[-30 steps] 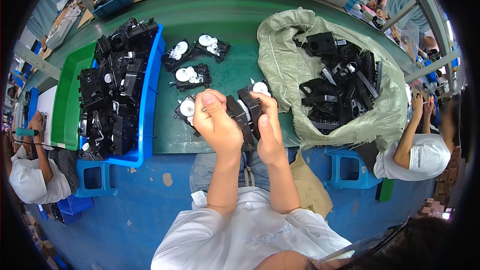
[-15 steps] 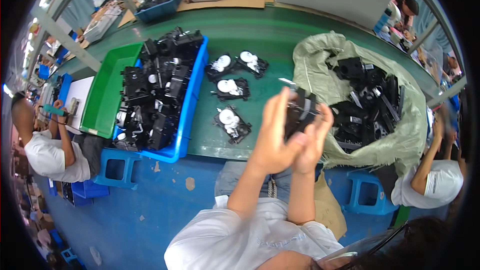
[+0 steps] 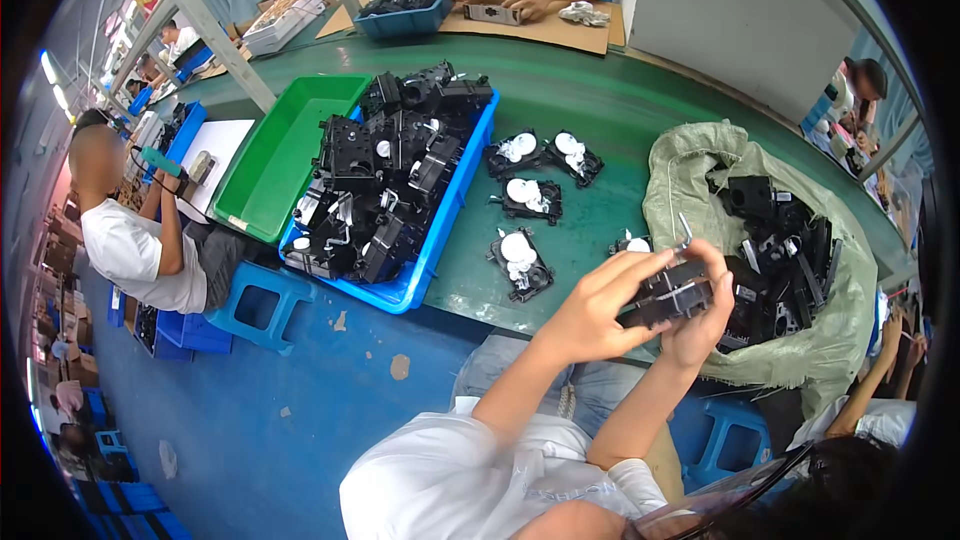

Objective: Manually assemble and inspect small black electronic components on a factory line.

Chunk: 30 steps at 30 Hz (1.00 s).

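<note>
Between my two hands is a black plastic mechanism (image 3: 672,292) with a bent metal rod (image 3: 684,230) sticking up from it. My left hand (image 3: 596,312) grips its left side, fingertips over the top. The fingers of my right hand (image 3: 704,325) curl round its right side. Left of my hands, on the green table, lie several black units with white gears, such as the nearest one (image 3: 520,262) and the one behind it (image 3: 530,198). Another white-geared unit (image 3: 630,242) shows partly behind my left fingers.
A blue bin (image 3: 462,195) heaped with black parts stands left, beside a green tray (image 3: 290,155). An open woven sack (image 3: 690,165) of black parts lies right. Across the table (image 3: 560,65), a person handles a metal-coloured part. A blue stool (image 3: 262,305) and seated person are at left.
The head view has shifted, so the table items appear farther right. The mechanism has turned in my hands, and its metal rod now points up. A unit behind my left hand has come into sight.
</note>
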{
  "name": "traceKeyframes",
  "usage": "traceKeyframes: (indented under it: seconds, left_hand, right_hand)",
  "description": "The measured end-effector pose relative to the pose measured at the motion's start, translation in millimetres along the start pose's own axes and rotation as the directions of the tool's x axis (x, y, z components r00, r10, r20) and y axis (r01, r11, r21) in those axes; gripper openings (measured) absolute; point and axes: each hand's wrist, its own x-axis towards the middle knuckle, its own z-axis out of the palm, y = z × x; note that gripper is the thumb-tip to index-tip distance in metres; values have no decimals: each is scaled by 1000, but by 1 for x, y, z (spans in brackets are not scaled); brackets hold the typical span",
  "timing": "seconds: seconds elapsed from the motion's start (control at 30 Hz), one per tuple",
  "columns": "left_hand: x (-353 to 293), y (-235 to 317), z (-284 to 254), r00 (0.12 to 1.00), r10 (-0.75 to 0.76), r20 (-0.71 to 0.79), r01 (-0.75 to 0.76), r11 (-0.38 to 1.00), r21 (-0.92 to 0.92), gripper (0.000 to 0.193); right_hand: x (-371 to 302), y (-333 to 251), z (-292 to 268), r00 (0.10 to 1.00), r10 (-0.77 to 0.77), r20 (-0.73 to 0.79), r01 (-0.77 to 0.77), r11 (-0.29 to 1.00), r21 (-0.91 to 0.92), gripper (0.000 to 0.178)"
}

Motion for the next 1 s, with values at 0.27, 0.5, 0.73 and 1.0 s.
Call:
traceKeyframes:
  seconds: [0.27, 0.5, 0.73, 1.0]
  left_hand:
    - [-6, 5, 11, 997, -39, 65, 37, 999, 33, 60]
    - [-7, 12, 16, 998, 31, 52, -29, 999, -36, 52]
    - [-10, 13, 31, 993, 91, -79, -92, 996, -16, 49]
    - [-9, 9, 16, 997, 45, -69, -41, 997, 67, 46]
  right_hand:
    - [-5, -1, -2, 951, -259, -170, 224, 954, -200, 38]
    - [-12, -9, -1, 919, -182, -349, 134, 978, -157, 38]
    - [-4, -9, -9, 975, -172, -139, 191, 972, 137, 32]
    - [6, 8, -10, 996, -72, -51, 84, 956, 283, 29]
